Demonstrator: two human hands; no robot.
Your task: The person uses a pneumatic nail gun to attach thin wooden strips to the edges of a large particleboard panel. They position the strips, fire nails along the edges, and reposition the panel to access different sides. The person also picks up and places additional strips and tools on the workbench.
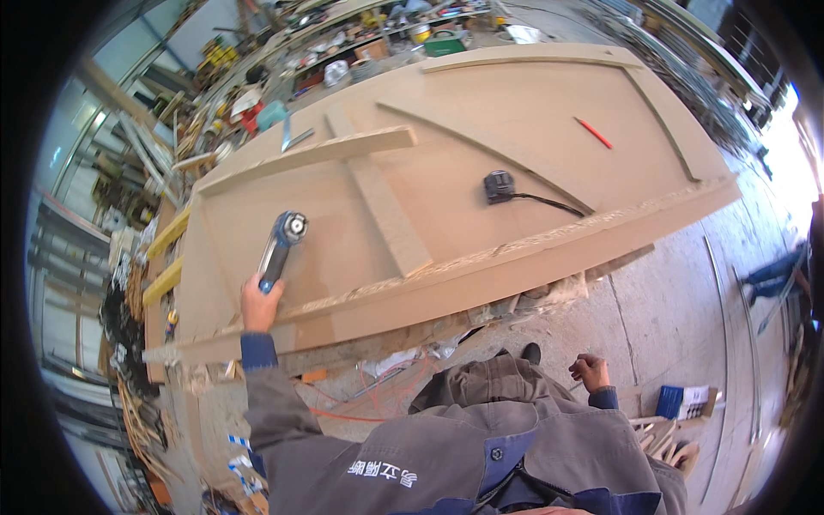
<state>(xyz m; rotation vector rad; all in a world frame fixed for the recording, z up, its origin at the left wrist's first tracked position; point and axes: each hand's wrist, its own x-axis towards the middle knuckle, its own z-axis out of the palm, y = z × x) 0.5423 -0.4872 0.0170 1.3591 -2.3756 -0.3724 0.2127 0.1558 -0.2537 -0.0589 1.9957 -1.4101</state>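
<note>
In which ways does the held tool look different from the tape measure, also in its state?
The tool is long, with blue on it; the tape measure has a compact, mostly black body. The tool is held in the left grip, while the tape measure lies untouched on the board. Both have dark parts.

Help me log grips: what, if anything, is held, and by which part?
The left hand holds the blue tool by the end opposite its round head; right hand appears empty.
</note>
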